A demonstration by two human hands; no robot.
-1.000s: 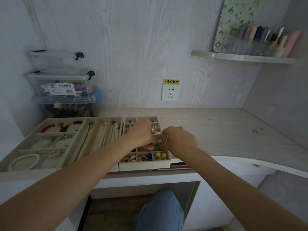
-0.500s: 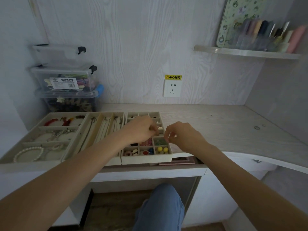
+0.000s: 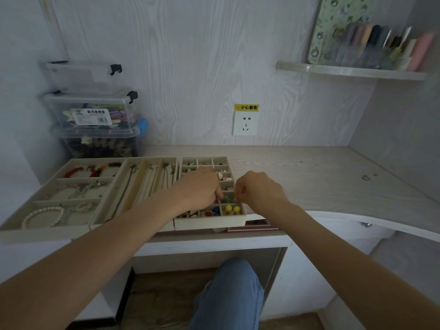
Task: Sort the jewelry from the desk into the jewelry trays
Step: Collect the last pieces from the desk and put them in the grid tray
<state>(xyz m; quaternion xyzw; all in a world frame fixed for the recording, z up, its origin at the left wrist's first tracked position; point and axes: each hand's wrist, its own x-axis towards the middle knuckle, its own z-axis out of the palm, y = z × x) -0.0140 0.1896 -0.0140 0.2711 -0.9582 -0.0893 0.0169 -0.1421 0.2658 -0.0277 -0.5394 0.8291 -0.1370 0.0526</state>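
Note:
Three beige jewelry trays stand side by side at the desk's front left: a bracelet tray [image 3: 71, 179], a necklace tray [image 3: 140, 184] and a tray of small compartments [image 3: 212, 221] with earrings and coloured beads. My left hand [image 3: 200, 189] hovers over the compartment tray with its fingers curled down into a middle cell; what they touch is hidden. My right hand [image 3: 259, 191] is beside it at the tray's right edge, fingertips pinched on a small jewelry piece above the cell with green beads [image 3: 226, 200]. A loose ring [image 3: 365, 178] lies on the desk at the far right.
Stacked clear storage boxes [image 3: 95, 120] stand at the back left against the wall. A wall socket [image 3: 245, 122] is behind the desk, and a shelf [image 3: 350, 71] with pens hangs at upper right. A pink flat case [image 3: 252, 227] sticks out under the compartment tray.
Both hands have stayed over the compartment tray, shifting slightly toward its middle cells. The camera view tilted a little; the trays have not moved.

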